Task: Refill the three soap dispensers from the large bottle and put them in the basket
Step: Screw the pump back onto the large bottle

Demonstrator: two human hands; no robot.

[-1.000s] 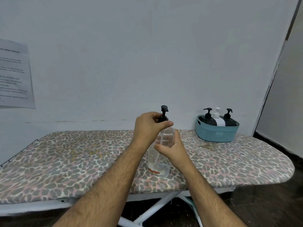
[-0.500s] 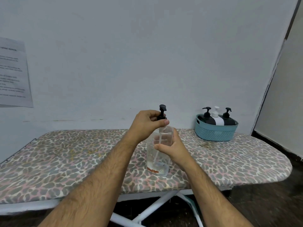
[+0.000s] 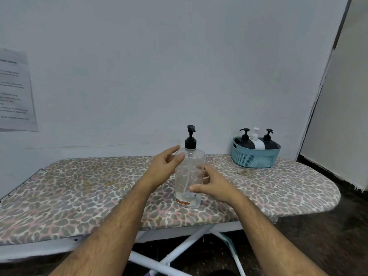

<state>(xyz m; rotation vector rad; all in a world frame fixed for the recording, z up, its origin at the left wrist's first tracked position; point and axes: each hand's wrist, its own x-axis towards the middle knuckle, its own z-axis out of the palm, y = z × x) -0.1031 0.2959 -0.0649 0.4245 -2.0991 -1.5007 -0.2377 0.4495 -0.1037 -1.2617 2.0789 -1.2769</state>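
My two hands, left (image 3: 166, 166) and right (image 3: 216, 185), spread beside one large bottle (image 3: 189, 176) mid-frame; three dispensers (image 3: 255, 141) sat in one basket (image 3: 254, 158), right.

Clear plastic large bottle (image 3: 189, 176) with black pump head (image 3: 190, 137) — upright on an ironing board with a leopard-print cover (image 3: 79, 192), nearly empty, red label strip near the base. Left hand (image 3: 162, 169): fingers relaxed and spread just beside the bottle's shoulder. Right hand (image 3: 214, 185): fingers loosely extended at the bottle's right side, thumb at its front. Teal perforated plastic basket (image 3: 255, 157) — far right of the board, holding three pump dispensers (image 3: 255, 141), two black and one white. Printed paper sheet (image 3: 15, 90) on the pale wall (image 3: 179, 66).
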